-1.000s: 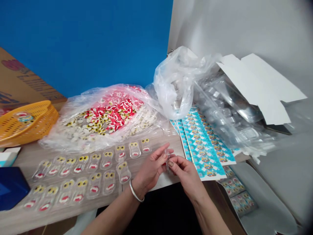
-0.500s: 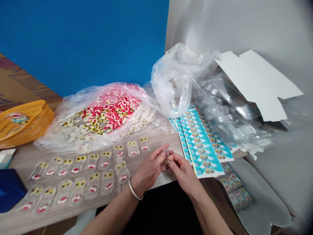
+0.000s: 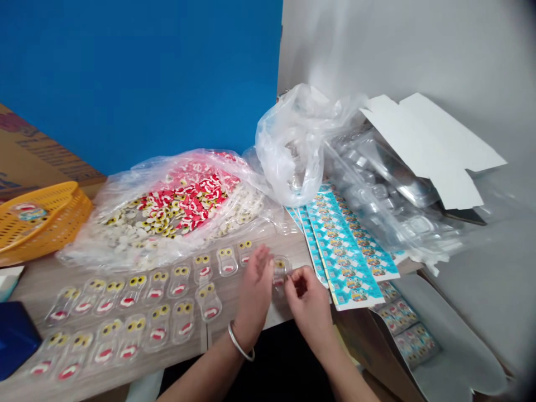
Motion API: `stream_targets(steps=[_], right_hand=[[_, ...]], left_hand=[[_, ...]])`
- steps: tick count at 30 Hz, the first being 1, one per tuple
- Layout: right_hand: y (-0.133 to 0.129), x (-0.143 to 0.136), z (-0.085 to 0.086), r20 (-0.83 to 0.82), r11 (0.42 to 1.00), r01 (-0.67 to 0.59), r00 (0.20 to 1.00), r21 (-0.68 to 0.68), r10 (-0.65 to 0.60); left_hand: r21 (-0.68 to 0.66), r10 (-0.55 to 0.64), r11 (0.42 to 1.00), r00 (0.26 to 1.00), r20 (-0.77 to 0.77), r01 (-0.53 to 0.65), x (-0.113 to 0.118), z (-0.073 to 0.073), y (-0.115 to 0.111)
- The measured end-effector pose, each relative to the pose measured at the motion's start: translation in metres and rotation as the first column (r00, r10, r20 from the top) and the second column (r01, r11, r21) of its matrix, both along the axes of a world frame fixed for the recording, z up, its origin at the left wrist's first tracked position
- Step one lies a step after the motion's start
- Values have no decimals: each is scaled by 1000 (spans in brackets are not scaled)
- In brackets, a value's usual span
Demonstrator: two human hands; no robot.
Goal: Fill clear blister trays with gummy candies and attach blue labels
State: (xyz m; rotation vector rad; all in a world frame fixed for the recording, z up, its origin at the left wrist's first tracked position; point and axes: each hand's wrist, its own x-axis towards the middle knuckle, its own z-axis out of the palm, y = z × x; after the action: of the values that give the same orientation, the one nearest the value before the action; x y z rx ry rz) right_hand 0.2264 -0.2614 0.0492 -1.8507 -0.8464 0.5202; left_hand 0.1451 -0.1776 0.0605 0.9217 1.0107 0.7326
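"Where are the hands?"

"Near the bench's [image 3: 296, 245] front edge, apart from each other. The left hand [image 3: 256, 295] is raised with its fingers extended, a bangle [image 3: 240, 343] at its wrist. The right hand [image 3: 310, 302] has thumb and forefinger bent together."

"On what?"

"They're at the right edge of a clear plastic tray [image 3: 280, 269], which sits between the two hands. I can't tell whether they pinch it, or whether the left touches it."

"What's around them?"

"From that tray, two rows of filled trays [image 3: 183, 321] run out toward nine o'clock, each with yellow eyes and a red-and-white mouth. At ten, an open clear bag [image 3: 134, 178] spills the same pieces [image 3: 205, 195] into view; beyond it stands an orange basket [image 3: 69, 226]."

"And the other side?"

"A crumpled white bag [image 3: 273, 151] at twelve, a heap of clear packaging [image 3: 377, 184] toward one, blue printed sheets [image 3: 352, 268] at three. Lower, toward four, finished-looking packs [image 3: 414, 338] lie in a box."
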Motion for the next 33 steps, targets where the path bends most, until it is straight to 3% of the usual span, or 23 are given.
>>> stream_targets(steps=[2,3,6,11,18,25,33], right_hand=[[-1,4,1,199,999,-11,980,-50,21],[-2,6,1,283,998,-27,958,-56,42],[-2,10,2,427,992,-125,898,9,109],[1,4,-1,321,969,-177,940,173,115],[1,0,-1,421,968,-170,903,185,78],[-2,4,-2,525,961,-220,845,168,102],[-5,4,-1,572,952,-238,816,194,88]], left_hand=[[201,6,979,986,-165,28,-5,3,0],[233,-49,968,978,-204,96,-7,5,1],[178,-273,935,943,-190,307,-10,13,5],[50,-297,951,947,-120,304,-10,19,11],[-96,-360,929,933,-14,357,-16,15,16],[-69,-347,937,937,-37,344,-20,10,17],[1,-371,928,924,-91,373,-21,20,20]])
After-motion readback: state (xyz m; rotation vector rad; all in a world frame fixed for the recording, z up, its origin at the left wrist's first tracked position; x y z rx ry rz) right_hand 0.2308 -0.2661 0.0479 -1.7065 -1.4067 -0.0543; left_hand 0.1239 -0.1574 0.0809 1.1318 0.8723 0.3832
